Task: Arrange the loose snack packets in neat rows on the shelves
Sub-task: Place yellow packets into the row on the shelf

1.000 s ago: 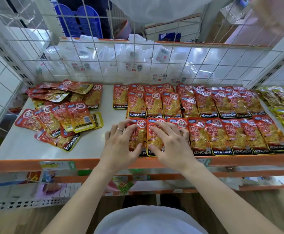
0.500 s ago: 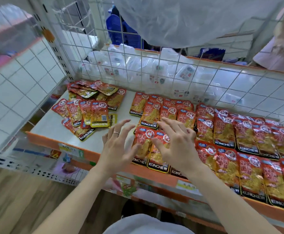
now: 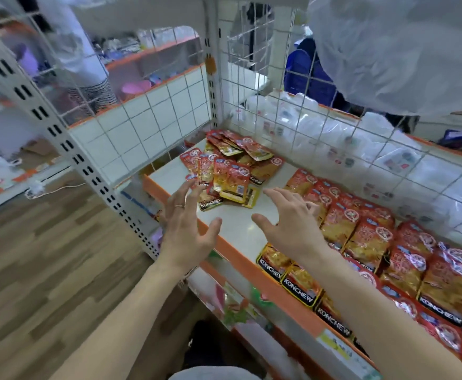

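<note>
— What do the packets look like from your end?
— Red and yellow foil sachets with a black band reading KONCHEW. On the shelf [image 3: 238, 231], at its left rear corner, I see a loose pile [image 3: 230, 171], overlapping and askew.
— And the hands?
— The left hand [image 3: 188, 231] is over the shelf's orange front lip [image 3: 236, 257], fingers spread, holding nothing. Its fingertips are near the pile; I cannot tell if they touch. The right hand [image 3: 290, 226] hovers above the shelf's bare middle, also spread and empty.
— Right of that?
— The shelf's right part holds the rows of packets [image 3: 389, 256], lying flat and overlapping, the front row reaching the lip. A wire grid [image 3: 306, 124] walls the shelf's back.
</note>
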`<state>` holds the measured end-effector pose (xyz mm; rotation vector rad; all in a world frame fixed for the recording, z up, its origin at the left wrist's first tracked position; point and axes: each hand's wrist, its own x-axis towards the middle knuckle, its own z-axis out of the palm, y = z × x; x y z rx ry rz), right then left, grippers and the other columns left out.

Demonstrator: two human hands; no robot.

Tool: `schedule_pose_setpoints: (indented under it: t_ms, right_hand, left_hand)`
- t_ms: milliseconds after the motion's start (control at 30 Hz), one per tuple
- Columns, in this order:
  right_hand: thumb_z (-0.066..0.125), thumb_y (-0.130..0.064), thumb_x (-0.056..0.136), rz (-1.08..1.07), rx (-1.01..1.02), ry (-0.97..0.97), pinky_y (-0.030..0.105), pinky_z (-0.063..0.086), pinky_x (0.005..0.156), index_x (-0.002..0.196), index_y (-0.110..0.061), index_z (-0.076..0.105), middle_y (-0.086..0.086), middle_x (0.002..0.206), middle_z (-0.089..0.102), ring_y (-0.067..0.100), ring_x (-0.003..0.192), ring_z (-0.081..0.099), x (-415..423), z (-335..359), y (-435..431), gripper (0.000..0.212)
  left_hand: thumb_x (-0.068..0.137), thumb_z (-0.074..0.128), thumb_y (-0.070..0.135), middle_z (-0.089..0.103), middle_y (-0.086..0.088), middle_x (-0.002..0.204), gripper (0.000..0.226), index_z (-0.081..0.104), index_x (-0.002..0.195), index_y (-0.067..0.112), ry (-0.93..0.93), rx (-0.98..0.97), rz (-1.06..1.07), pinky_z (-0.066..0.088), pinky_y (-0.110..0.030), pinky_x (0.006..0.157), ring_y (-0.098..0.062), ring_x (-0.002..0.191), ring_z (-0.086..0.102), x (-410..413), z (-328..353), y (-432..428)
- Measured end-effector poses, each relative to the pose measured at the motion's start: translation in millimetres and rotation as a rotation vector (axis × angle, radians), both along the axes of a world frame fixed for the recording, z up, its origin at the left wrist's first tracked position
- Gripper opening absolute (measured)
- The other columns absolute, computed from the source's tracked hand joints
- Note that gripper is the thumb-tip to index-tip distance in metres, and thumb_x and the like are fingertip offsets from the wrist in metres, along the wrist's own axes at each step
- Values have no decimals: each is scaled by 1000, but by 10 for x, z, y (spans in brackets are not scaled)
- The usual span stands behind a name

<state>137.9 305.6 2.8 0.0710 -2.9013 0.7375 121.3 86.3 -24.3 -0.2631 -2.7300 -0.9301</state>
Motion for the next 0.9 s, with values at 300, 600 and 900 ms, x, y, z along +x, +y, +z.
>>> schedule_pose_setpoints:
  t_ms: [300,600,900]
  right_hand:
    - [53,-59,93,-60,53,-124,46,27,103,147,-26,40,-6,149,45,20,135,41,-629,-62,-397,64]
    - [46,-71,89,-224,102,-393,51,35,109,152,-35,29,8,153,36,34,138,30,-1350,-357,-751,75]
    - [57,-58,89,-254,73,-354,52,36,108,147,-37,35,6,153,34,33,132,26,-1239,-455,-1082,65]
  left_hand:
    - [95,55,50,29,5,158,65,32,151,27,-121,-52,9,17,-51,116,-20,145,24,-740,-84,-259]
    - [100,33,58,-3,1,168,64,9,157,41,-308,-430,-206,15,-55,117,-28,152,5,-1777,-313,-188]
    - [96,48,56,17,-5,164,48,46,139,35,-215,-379,-392,23,-49,116,-28,150,15,-1741,-374,-556]
